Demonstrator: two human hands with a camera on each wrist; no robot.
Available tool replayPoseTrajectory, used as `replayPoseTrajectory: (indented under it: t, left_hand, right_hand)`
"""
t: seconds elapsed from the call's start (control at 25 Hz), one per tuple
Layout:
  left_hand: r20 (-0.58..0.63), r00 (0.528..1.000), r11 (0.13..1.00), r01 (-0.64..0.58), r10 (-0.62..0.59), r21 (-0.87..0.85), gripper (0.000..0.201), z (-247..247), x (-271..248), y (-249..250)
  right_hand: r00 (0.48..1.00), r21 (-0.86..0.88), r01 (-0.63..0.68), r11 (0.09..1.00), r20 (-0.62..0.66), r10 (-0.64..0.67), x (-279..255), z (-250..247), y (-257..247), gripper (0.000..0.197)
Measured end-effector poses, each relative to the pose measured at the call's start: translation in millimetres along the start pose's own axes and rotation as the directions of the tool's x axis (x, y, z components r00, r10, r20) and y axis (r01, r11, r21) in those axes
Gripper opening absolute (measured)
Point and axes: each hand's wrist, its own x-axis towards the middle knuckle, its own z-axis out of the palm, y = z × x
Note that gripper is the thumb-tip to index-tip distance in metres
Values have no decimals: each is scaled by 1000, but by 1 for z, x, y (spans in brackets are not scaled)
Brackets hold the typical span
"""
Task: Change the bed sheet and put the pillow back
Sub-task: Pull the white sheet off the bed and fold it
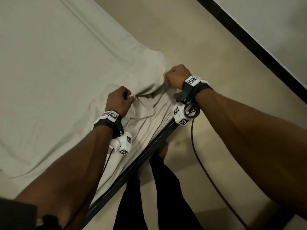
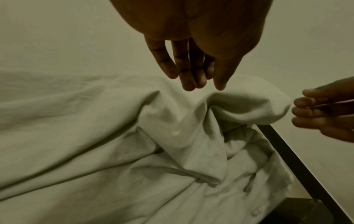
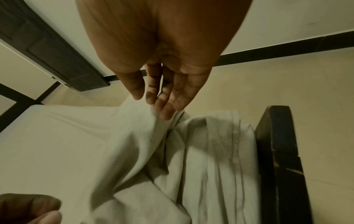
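Both hands' grip (image 1: 118,101) (image 1: 177,77) on bunched sheet (image 1: 149,87) at bed corner

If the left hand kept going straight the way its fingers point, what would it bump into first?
The left hand would most likely meet the raised fold of the bed sheet first; the fold lies just past its fingertips, though the depth is hard to judge.
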Motion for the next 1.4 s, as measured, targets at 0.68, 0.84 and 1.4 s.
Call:
replayPoseTrajectory:
  t: [0.68, 0.84, 1.4]
  left_hand:
    - [-27, 992, 980, 122, -119, 159, 39, -170, -139, -58]
    - [-83, 981, 971, 188, -177, 148, 47, -219, -201, -142]
    - [-192, 911, 922, 383, -366, 62, 53, -450, -469, -510]
  right_hand:
    - [984, -116, 173, 978, 69, -166, -165, 81, -129, 26]
    - [974, -186, 223, 957, 89, -210, -229, 167, -165, 25]
    - [906, -229, 405, 885, 233, -354, -513, 533, -352, 26]
